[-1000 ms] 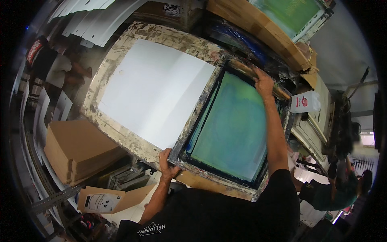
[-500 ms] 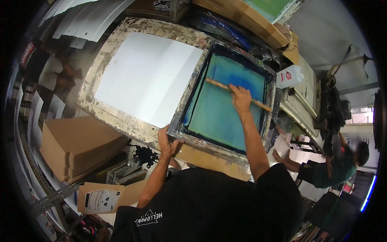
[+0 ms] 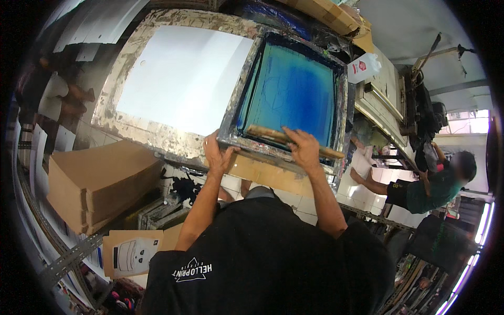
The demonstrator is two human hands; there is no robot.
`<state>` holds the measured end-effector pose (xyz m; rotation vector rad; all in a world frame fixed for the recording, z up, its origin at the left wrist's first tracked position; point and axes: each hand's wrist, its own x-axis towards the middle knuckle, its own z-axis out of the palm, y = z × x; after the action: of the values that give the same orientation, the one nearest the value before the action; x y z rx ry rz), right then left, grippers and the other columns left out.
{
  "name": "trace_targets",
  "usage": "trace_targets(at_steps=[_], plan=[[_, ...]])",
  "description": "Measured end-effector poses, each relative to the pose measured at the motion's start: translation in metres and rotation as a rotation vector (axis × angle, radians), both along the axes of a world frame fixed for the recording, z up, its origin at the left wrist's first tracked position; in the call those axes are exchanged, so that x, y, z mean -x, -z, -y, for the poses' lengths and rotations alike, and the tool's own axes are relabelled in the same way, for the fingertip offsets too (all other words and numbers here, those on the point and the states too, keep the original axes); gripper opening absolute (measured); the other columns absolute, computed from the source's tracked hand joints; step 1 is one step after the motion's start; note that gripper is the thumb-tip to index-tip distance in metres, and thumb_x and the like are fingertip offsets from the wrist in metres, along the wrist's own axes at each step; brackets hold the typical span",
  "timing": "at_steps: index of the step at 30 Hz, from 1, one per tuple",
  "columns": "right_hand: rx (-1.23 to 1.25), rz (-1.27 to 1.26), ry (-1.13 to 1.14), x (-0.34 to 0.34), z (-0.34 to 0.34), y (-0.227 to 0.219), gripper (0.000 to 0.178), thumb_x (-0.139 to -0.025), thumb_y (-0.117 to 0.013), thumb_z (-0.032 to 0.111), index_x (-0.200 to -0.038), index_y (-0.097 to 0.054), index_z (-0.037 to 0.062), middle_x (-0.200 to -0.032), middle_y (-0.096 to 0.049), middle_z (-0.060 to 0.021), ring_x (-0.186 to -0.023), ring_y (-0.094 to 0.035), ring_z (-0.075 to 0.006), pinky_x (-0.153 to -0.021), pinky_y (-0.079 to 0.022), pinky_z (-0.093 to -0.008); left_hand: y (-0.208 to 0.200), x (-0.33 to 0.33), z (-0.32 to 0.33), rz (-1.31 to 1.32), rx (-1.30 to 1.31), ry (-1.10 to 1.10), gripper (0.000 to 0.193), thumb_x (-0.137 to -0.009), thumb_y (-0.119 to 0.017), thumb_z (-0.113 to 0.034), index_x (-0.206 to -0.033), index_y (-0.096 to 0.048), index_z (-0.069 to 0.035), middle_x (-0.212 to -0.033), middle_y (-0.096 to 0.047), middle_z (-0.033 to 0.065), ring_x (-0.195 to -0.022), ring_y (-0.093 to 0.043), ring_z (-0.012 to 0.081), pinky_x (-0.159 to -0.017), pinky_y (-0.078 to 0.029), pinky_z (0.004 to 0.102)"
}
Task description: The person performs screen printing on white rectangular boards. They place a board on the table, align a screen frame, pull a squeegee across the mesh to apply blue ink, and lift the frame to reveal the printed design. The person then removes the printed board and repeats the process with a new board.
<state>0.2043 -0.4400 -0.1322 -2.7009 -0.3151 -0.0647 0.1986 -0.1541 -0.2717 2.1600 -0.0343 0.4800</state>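
A wooden-framed printing screen (image 3: 240,89) lies on a worn, paint-stained table (image 3: 123,59), its mesh (image 3: 302,94) coated in blue ink that is darker toward the right. My right hand (image 3: 304,149) is closed around the wooden handle of a squeegee (image 3: 263,134), which lies across the near end of the screen. The blade's lower edge is hidden. At the near left corner, my left hand (image 3: 215,153) grips the screen's frame. A large white sheet (image 3: 181,79) lies flat on the table directly left of the screen.
Stacked brown cardboard (image 3: 105,178) stands at the left, with a printed carton (image 3: 135,254) below it. A white plastic container (image 3: 364,68) sits beyond the screen's right side. Another person (image 3: 430,184) is at the right; someone's legs (image 3: 77,100) show at the far left.
My right hand has drawn the squeegee from the middle of the screen to its near end. The mesh behind it has turned a deeper blue. My left hand stays at the frame corner.
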Motion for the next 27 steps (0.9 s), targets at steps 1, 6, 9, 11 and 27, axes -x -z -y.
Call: trace_targets(at_steps=[1, 6, 9, 11, 27], plan=[[-0.012, -0.047, 0.016, -0.006, 0.003, -0.01, 0.06, -0.075, -0.069, 0.003, -0.133, -0.063, 0.0185, -0.1, -0.07, -0.0127, -0.09, -0.065, -0.0365, -0.08, -0.049, -0.0443, -0.001, 0.0, 0.001, -0.009, 0.005, -0.004, 0.077, -0.066, -0.085, -0.028, -0.129, -0.053, 0.003, -0.115, -0.059, 0.0205, -0.109, -0.053, 0.0398, -0.097, -0.04, 0.0486], [-0.186, -0.167, -0.045, -0.027, 0.018, -0.002, 0.063, -0.075, -0.075, 0.007, -0.134, -0.062, 0.0209, -0.116, -0.07, -0.0134, -0.102, -0.067, -0.0334, -0.087, -0.051, -0.0416, -0.003, -0.004, 0.0, 0.021, 0.041, 0.017, 0.079, -0.062, -0.087, -0.025, -0.128, -0.054, 0.003, -0.119, -0.059, 0.0203, -0.11, -0.052, 0.0391, -0.097, -0.041, 0.0485], [-0.093, -0.192, -0.104, -0.026, 0.019, 0.018, 0.075, -0.072, -0.079, 0.01, -0.142, -0.055, 0.0214, -0.119, -0.069, -0.014, -0.104, -0.065, -0.0318, -0.089, -0.046, -0.0417, -0.006, -0.005, -0.002, 0.052, 0.028, 0.025, 0.079, -0.059, -0.087, -0.02, -0.127, -0.055, 0.003, -0.127, -0.057, 0.0208, -0.115, -0.051, 0.0391, -0.1, -0.04, 0.0486], [0.059, -0.206, -0.112, -0.026, 0.011, 0.017, 0.082, -0.071, -0.08, 0.011, -0.147, -0.05, 0.0216, -0.121, -0.066, -0.0143, -0.106, -0.062, -0.0313, -0.09, -0.042, -0.0432, -0.003, -0.006, -0.004, 0.061, 0.012, 0.021, 0.079, -0.057, -0.088, -0.016, -0.127, -0.055, 0.002, -0.132, -0.055, 0.0209, -0.117, -0.05, 0.0392, -0.102, -0.04, 0.0487], [0.184, 0.143, 0.059, -0.111, 0.041, 0.097, 0.085, -0.058, -0.078, 0.014, -0.139, -0.051, 0.0162, -0.12, -0.052, -0.0123, -0.113, -0.046, -0.0318, -0.097, -0.027, -0.051, -0.016, -0.002, -0.002, -0.112, -0.014, -0.021, 0.075, -0.051, -0.086, -0.004, -0.121, -0.06, 0.004, -0.137, -0.05, 0.0212, -0.12, -0.048, 0.0396, -0.1, -0.042, 0.0481]])
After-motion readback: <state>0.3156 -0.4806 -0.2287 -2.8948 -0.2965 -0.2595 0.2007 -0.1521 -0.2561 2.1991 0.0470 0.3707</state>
